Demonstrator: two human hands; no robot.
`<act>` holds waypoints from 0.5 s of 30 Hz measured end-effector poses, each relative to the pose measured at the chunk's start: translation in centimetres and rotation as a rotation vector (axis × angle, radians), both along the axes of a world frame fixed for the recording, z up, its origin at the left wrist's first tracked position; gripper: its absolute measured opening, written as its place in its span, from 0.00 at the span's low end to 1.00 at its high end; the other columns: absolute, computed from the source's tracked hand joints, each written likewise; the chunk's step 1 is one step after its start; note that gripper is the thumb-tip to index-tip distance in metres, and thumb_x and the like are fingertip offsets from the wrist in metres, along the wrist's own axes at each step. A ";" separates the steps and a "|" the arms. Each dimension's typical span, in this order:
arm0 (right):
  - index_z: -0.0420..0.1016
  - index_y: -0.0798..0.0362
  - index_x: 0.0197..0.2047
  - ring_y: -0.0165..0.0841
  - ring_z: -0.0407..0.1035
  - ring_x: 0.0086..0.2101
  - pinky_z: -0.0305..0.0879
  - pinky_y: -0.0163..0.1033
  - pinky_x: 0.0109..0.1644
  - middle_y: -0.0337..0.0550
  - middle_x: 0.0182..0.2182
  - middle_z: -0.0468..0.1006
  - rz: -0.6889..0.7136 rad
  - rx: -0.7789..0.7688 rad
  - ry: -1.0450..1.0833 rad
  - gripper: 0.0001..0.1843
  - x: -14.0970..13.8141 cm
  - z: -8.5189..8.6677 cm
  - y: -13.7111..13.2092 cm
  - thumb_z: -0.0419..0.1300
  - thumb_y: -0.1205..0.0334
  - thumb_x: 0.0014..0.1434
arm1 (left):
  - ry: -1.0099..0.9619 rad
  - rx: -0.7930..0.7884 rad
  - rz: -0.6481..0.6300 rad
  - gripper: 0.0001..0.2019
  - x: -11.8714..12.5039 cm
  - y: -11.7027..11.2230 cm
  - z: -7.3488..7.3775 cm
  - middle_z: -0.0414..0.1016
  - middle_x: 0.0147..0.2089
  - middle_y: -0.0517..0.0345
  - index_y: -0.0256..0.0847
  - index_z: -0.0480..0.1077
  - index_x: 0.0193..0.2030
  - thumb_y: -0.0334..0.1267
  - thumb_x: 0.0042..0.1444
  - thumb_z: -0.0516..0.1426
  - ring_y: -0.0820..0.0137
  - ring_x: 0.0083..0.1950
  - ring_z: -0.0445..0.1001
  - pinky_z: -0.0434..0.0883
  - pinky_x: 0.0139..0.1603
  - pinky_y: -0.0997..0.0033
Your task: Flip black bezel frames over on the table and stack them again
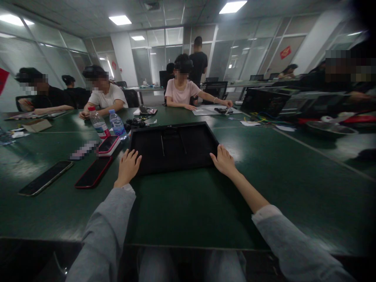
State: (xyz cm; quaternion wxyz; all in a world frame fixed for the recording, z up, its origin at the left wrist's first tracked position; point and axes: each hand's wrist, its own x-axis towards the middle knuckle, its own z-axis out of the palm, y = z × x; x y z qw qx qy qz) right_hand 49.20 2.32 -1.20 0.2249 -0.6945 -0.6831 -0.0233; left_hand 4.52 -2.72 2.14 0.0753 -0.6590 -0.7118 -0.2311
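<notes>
The left hand [128, 166] and right hand [225, 159] rest at opposite ends of a black tray-like panel [147, 150], fingers loosely spread; whether either clasps its edge is unclear. The panel lies flat on the green table [188, 211], between and just ahead of them, its long axis side to side, neither hand clearly nearer. It is dull, shallow and rimmed, with two thin pale lines [162, 145] inside.

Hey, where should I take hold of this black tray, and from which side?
Probably grip the black tray by the raised rims of its two short ends, the left hand coming from the left and the right hand from the right. It lies flat and looks wider than deep, so opposite ends should balance it.
</notes>
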 end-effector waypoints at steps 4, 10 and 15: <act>0.49 0.65 0.74 0.55 0.50 0.68 0.52 0.63 0.68 0.66 0.72 0.50 0.001 0.007 0.020 0.41 -0.1 -0.1 0.0 0.40 0.44 0.69 | -0.014 -0.036 -0.006 0.26 -0.5 0.4 -0.6 0.62 0.73 0.48 0.41 0.65 0.68 0.48 0.69 0.46 0.57 0.77 0.48 0.57 0.71 0.48; 0.51 0.68 0.72 0.58 0.58 0.63 0.58 0.64 0.63 0.72 0.65 0.61 -0.005 0.106 0.105 0.40 0.2 -0.4 0.5 0.46 0.48 0.66 | -0.099 0.051 -0.004 0.25 -0.9 0.5 -0.4 0.63 0.72 0.46 0.39 0.65 0.67 0.46 0.70 0.46 0.58 0.75 0.54 0.58 0.71 0.52; 0.60 0.70 0.68 0.52 0.63 0.61 0.60 0.58 0.65 0.70 0.59 0.69 0.028 0.170 0.221 0.35 1.0 -0.6 1.3 0.47 0.57 0.64 | -0.246 0.149 0.051 0.26 -2.0 0.8 -0.7 0.63 0.71 0.43 0.35 0.62 0.69 0.45 0.70 0.45 0.60 0.70 0.63 0.62 0.69 0.59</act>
